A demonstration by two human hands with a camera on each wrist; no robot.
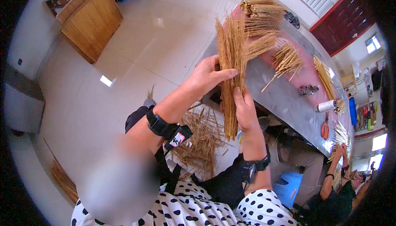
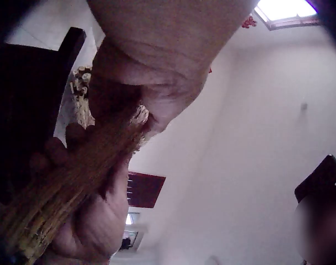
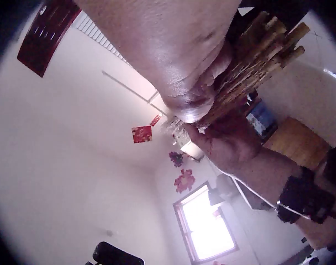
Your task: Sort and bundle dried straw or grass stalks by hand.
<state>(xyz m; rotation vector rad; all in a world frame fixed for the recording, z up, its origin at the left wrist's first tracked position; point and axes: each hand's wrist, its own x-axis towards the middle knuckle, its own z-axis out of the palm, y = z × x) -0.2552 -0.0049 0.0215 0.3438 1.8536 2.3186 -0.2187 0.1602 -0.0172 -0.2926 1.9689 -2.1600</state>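
Observation:
A bundle of tan straw stalks (image 1: 232, 44) is held upright in both hands, its brushy heads at the top and its cut stalk ends below. My left hand (image 1: 209, 76) grips it around the middle, thumb across the front. Lower down, my right hand (image 1: 246, 111) holds the right side with its thumb along the stalks. The left wrist view has the bundle (image 2: 74, 185) slanting between the two hands, some fingers behind it. In the right wrist view, thick stalk ends (image 3: 273, 49) stick out past my right hand (image 3: 198, 91).
On the table (image 1: 280, 104) lie more straw bundles (image 1: 264, 11), a loose bunch (image 1: 287, 59), a white thread spool (image 1: 326, 106) and red scissors (image 1: 325, 131). Straw scraps (image 1: 198, 143) cover the floor below. Another person's arms (image 1: 333, 166) show at the right; a wooden panel (image 1: 90, 19) stands upper left.

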